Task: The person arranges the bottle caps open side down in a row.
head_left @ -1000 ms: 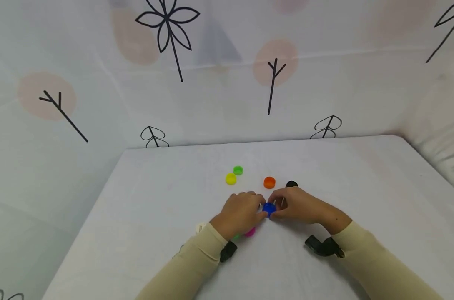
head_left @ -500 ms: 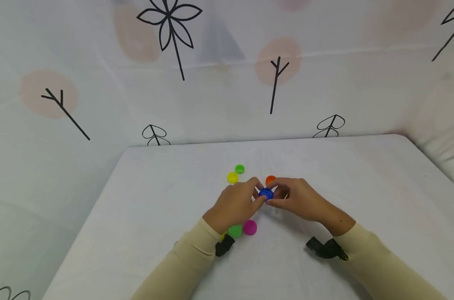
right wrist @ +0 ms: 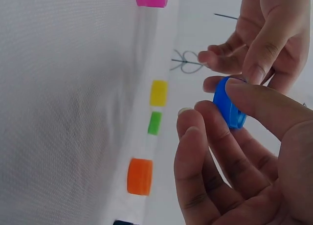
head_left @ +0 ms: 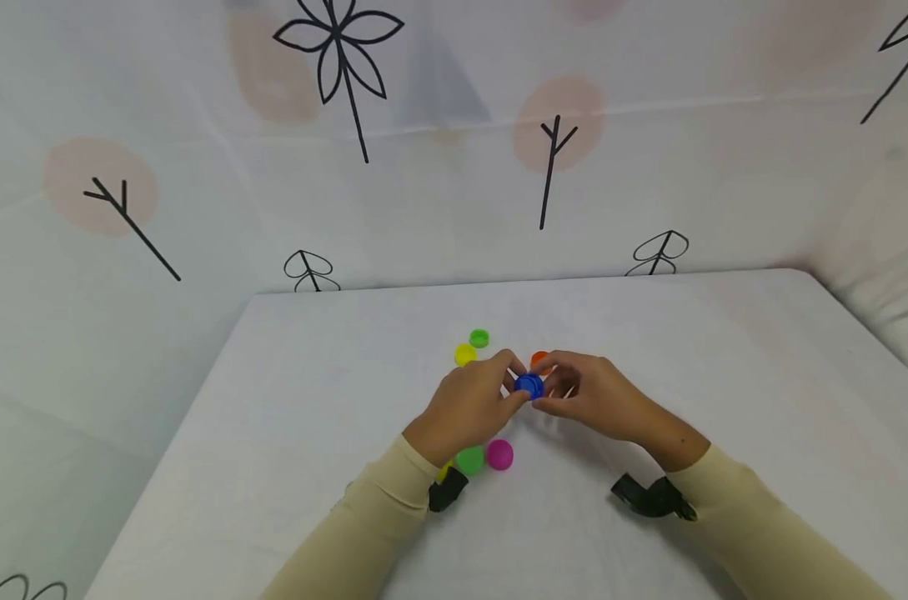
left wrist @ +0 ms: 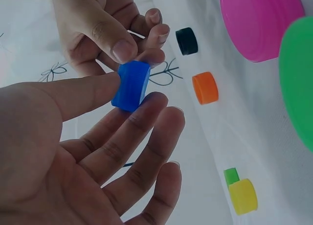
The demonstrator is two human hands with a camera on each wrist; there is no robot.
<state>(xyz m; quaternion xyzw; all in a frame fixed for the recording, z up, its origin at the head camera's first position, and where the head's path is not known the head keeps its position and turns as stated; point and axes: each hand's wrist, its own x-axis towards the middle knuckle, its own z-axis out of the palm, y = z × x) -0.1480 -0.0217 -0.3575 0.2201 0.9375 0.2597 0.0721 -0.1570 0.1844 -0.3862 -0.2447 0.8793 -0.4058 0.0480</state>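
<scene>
A blue bottle cap (head_left: pixel 529 386) is raised off the white table between both hands. My left hand (head_left: pixel 469 404) pinches it from the left with thumb and fingers. From the other side my right hand (head_left: pixel 599 400) pinches the same cap, its thumb on the rim. In the left wrist view the blue cap (left wrist: pixel 132 86) stands on edge between the thumbs and fingertips. Just behind the hands is an orange cap (head_left: pixel 539 359), partly covered by the right hand. A magenta cap (head_left: pixel 500 454) and a green cap (head_left: pixel 469 460) lie nearer the body.
Further back sit a yellow cap (head_left: pixel 464 354) and a small green cap (head_left: pixel 479 338), side by side. Another yellow cap (head_left: pixel 443 472) is partly hidden by the left wrist. A black cap (left wrist: pixel 187 41) shows in the left wrist view. A patterned cloth (head_left: pixel 454 192) hangs behind the table.
Both hands have lifted the blue cap and carried it away from the body. Its ringed face now shows. The magenta and green caps have come into fuller view.
</scene>
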